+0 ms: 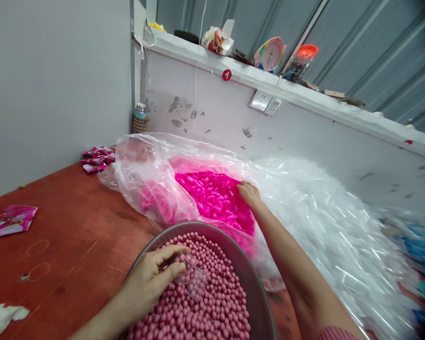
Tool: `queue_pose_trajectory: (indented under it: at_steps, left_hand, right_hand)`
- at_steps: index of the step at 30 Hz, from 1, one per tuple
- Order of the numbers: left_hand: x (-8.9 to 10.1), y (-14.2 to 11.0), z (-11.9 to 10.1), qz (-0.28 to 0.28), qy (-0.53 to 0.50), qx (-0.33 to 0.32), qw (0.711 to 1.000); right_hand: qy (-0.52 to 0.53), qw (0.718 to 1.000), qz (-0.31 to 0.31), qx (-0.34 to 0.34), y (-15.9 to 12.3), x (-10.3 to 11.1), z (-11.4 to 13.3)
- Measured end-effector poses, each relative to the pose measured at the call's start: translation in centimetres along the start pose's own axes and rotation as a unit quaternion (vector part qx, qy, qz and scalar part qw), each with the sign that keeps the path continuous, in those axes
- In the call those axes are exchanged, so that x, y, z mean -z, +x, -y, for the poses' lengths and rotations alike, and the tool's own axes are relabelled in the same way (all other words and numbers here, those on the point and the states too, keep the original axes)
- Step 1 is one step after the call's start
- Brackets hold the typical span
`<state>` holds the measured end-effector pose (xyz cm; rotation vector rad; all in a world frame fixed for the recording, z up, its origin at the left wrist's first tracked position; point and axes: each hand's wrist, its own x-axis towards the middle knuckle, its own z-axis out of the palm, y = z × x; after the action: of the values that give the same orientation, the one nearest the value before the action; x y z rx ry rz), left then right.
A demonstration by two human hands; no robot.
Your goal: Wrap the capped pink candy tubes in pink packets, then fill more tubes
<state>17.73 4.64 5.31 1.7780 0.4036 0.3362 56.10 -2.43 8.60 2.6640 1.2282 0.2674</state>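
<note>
Pinching a clear packet (197, 284) over pink beads (219, 302), I have my left grip (147, 276) clamped.
From afar, I cannot tell whether my right grip (250, 194), beside magenta pieces (216, 200), is closed.

We can make out one sign: a small, round, red sticker (226, 74) on the front edge of the long white shelf (248, 80), bearing a single slanted white character, perhaps a capital A or a 1; we cannot tell which. On the flat, glossy pink-and-white printed packet (17, 221), we find the printing too blurred to read.
</note>
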Motion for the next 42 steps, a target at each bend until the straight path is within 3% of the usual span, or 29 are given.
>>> queue_pose_trajectory:
  at_steps: [6,10,15,20,23,27,29,31,33,36,42]
  left_hand:
    - [0.0,-0.2,0.0,-0.004,-0.033,-0.002,0.999]
    - [0.0,-0.2,0.0,-0.011,-0.048,0.001,0.999]
    - [0.1,-0.2,-0.4,-0.027,-0.043,0.011,0.999]
    - [0.1,-0.2,-0.4,-0.050,-0.084,0.010,0.995]
    - [0.2,-0.1,-0.5,-0.067,-0.115,-0.001,0.991]
    - [0.1,-0.2,-0.8,-0.103,-0.111,-0.023,0.988]
    - [0.0,-0.3,-1.0,-0.122,-0.086,-0.041,0.988]
    - [-0.1,-0.4,-1.3,-0.135,-0.056,-0.063,0.987]
    - [-0.3,-0.6,-1.4,-0.140,-0.031,-0.085,0.986]
    - [-0.4,-0.8,-1.6,-0.132,0.000,-0.111,0.985]
    - [-0.5,-1.2,-1.7,-0.136,0.022,-0.153,0.979]
  right_hand:
    - [-0.013,1.000,-0.017,0.005,-0.5,1.1,1.4]
    - [0.028,0.997,-0.061,0.028,0.4,1.6,4.4]
    - [0.071,0.994,-0.073,0.027,2.7,1.4,8.1]
    - [0.114,0.990,-0.079,0.018,2.3,2.0,8.0]
    - [0.160,0.982,-0.093,0.048,-0.4,3.3,7.5]
    - [0.263,0.951,-0.104,0.122,-6.7,5.5,8.5]
    - [0.399,0.890,-0.112,0.189,-10.4,6.4,9.7]
    - [0.449,0.854,-0.088,0.248,-13.8,7.0,11.1]
    - [0.437,0.844,-0.070,0.302,-16.3,7.2,12.5]
    - [0.399,0.836,-0.096,0.363,-18.2,7.0,14.0]
    - [0.353,0.850,-0.108,0.377,-19.2,6.8,14.2]
